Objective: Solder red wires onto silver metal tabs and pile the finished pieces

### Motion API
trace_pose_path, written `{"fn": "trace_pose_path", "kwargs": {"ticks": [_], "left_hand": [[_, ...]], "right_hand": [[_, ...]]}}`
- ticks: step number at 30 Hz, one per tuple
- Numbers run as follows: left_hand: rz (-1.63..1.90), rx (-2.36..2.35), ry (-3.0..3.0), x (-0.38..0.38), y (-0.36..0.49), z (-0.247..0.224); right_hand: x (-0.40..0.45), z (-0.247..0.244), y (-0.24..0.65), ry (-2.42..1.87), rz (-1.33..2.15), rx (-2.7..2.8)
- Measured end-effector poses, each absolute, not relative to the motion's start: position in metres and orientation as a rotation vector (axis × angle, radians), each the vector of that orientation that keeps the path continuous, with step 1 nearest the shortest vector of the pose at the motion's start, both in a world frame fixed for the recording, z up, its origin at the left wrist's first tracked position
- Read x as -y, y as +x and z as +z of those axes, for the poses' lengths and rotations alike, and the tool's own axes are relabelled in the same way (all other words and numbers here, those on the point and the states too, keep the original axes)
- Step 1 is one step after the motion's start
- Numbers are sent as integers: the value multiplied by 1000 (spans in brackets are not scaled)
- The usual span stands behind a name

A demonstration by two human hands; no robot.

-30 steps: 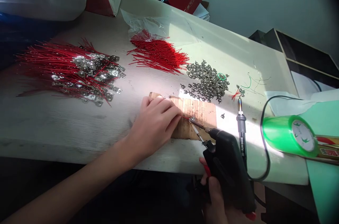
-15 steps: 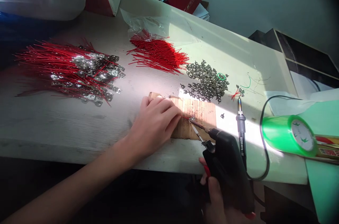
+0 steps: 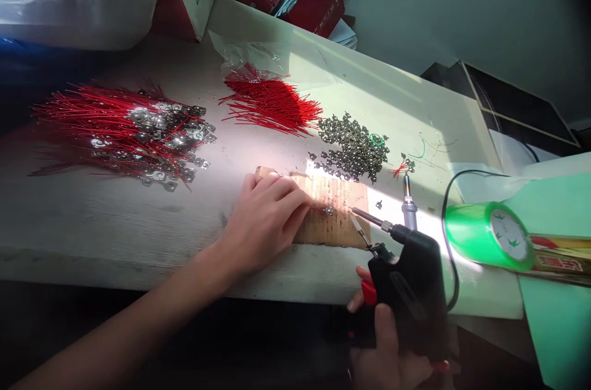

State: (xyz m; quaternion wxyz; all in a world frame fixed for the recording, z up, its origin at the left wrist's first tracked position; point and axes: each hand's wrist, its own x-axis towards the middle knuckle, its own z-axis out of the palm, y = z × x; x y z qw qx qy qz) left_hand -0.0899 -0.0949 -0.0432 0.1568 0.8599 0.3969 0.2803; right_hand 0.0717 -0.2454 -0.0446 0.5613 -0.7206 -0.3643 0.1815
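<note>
While the right hand (image 3: 385, 356) clenches a soldering gun (image 3: 409, 291), left fingers (image 3: 293, 199) seemingly pin red wire (image 3: 317, 208) on cardboard (image 3: 335, 221).

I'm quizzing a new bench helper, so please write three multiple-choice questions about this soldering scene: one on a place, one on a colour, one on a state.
1. Where do the fingers of the left hand rest?
A) on the green tape roll
B) on a piece of cardboard
C) on the heap of loose red wires

2. What colour is the trigger of the soldering gun?
A) green
B) white
C) red

3. How does the gun's tip stand to the small metal tab?
A) pressed onto it
B) clear of it
C) buried under it

Answers:
1. B, the fingertips lie on the brown cardboard.
2. C, red shows by the right hand.
3. B, a gap shows between tip and tab.
</note>
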Motion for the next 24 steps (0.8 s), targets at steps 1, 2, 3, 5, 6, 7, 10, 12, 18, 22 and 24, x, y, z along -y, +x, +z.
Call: {"fn": "trace_pose_path", "kwargs": {"ticks": [1, 2, 3, 5, 6, 7, 10, 12, 18, 22, 24], "left_hand": [[800, -1136, 2459, 95, -90, -43], [799, -1135, 2455, 94, -90, -43], [800, -1132, 2450, 94, -90, -43], [800, -1123, 2434, 94, -91, -44], [801, -1116, 2425, 94, -91, -44], [799, -1111, 2416, 94, -92, -44], [786, -1112, 2393, 94, -93, -45], [775, -1117, 2391, 93, -94, -46], [765, -1093, 2425, 92, -95, -48], [738, -1106, 2528, 93, -95, -50], [703, -1116, 2608, 93, -94, -49]], "right_hand": [[245, -43, 70, -1664, 427, 808], [244, -42, 69, -1634, 440, 754], [245, -41, 68, -1611, 463, 707], [246, -39, 68, -1588, 526, 659], [247, -38, 68, -1588, 555, 656], [248, -38, 69, -1590, 579, 652], [250, -36, 73, -1577, 645, 598], [249, -34, 77, -1522, 691, 562], [240, -34, 94, -1382, 742, 587], [237, -40, 99, -1344, 703, 604], [236, -42, 97, -1330, 664, 592]]}}
